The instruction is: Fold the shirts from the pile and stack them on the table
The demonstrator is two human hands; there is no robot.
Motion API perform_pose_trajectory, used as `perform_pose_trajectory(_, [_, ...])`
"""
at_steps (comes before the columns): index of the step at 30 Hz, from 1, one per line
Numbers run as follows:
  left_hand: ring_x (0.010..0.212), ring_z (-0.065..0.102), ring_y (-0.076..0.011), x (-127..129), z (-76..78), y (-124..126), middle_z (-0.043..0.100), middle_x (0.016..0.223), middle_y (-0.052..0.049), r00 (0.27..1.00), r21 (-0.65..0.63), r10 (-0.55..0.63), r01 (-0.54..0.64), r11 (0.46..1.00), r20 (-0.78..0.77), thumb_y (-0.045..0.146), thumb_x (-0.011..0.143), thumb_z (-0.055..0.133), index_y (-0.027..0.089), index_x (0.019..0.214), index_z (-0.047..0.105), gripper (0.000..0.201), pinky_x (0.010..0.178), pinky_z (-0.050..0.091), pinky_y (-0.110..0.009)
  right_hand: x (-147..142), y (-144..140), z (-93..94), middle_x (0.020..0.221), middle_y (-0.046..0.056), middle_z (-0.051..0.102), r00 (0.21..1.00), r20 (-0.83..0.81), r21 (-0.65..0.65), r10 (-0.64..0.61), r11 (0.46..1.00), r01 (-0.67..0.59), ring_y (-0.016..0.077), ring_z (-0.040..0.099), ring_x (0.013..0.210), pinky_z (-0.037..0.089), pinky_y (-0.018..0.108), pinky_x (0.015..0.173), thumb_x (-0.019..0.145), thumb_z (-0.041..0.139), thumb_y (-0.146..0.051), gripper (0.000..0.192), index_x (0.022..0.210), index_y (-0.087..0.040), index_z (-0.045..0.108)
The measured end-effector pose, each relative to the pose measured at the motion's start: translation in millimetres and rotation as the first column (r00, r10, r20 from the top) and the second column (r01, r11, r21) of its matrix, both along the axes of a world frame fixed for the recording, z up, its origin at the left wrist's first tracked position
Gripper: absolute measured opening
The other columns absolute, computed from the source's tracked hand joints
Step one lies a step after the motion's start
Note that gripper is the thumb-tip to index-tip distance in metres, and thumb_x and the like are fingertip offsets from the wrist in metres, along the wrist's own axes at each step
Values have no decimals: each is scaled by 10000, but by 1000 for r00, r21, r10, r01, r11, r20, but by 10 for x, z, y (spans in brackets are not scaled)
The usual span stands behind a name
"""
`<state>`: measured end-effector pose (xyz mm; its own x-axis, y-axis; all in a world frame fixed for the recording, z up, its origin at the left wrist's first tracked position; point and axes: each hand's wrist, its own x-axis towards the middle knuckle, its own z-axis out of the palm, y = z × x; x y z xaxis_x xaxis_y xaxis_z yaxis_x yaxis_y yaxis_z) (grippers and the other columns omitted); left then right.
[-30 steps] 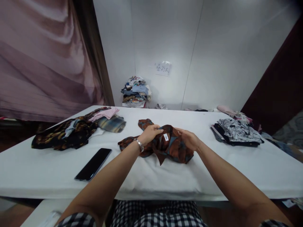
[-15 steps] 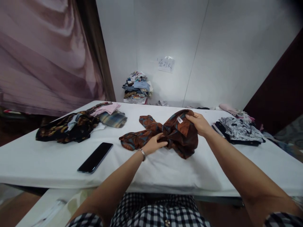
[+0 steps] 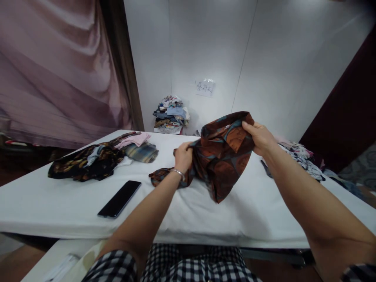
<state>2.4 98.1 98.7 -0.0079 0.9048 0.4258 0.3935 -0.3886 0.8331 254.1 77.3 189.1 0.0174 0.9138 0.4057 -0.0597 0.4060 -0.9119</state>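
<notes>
Currently both hands, left hand and right hand, clamp brown shirt mid-frame; long axis vertical, tip down.

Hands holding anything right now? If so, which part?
Both hold the crumpled brown and teal patterned shirt. Right hand has a grip on its raised upper edge; left hand pinches a lower fold at its left side. One end trails on the white table.
</notes>
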Motion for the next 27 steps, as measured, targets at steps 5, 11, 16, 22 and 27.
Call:
perform_pose_trajectory(5, [936, 627, -166, -356, 859, 116, 698, 979, -43, 958, 179, 177, -219, 959, 224, 112, 732, 454, 168, 946, 648, 294, 869, 492, -289, 176, -111, -63, 918, 46, 747, 935, 200, -259, 291, 937, -236, 248, 706, 841, 590, 408, 761, 589, 835, -329, 424, 978, -223, 707])
perform_pose_trajectory(11, [651, 608, -133, -537, 1363, -225, 674, 713, -6, 992, 69, -72, 66, 995, 102, 102, 570, 674, 155, 762, 654, 201, 641, 507, -244, 360, -75, -79, 694, 8, 725, 867, 389, -345, 311, 922, -176, 216, 682, 673, 588, 376, 641, 569, 812, -294, 230, 765, -207, 728])
perform_pose_trajectory(16, [591, 602, -147, -664, 1300, -458, 676, 653, 11, 935, -231, -255, 199, 952, -247, 164, 495, 794, 191, 745, 728, 260, 587, 497, -241, 481, 113, 344, 584, -5, 641, 929, 206, 123, -307, 950, 287, 139, 567, 524, 510, 300, 553, 639, 754, -265, 117, 682, -190, 674])
perform_pose_trajectory(22, [679, 590, -165, -1023, 1592, -196, 589, 565, 14, 674, 173, 320, -277, 945, -666, 219, 660, 756, 178, 770, 755, 117, 784, 479, -315, 127, 140, 398, 724, -21, 643, 937, 41, 378, -347, 874, 307, 109, 573, 662, 485, 243, 639, 764, 648, -298, 103, 786, -198, 639])
perform_pose_trajectory(27, [984, 607, -255, -1347, 2044, -290, 617, 755, 4, 535, 466, 651, -455, 759, -538, 136, 742, 618, 74, 935, 725, 229, 901, 416, -428, -55, -116, 336, 717, -8, 673, 928, 358, 210, -106, 977, 30, 131, 600, 625, 501, 243, 559, 699, 730, -401, 229, 809, -204, 687])
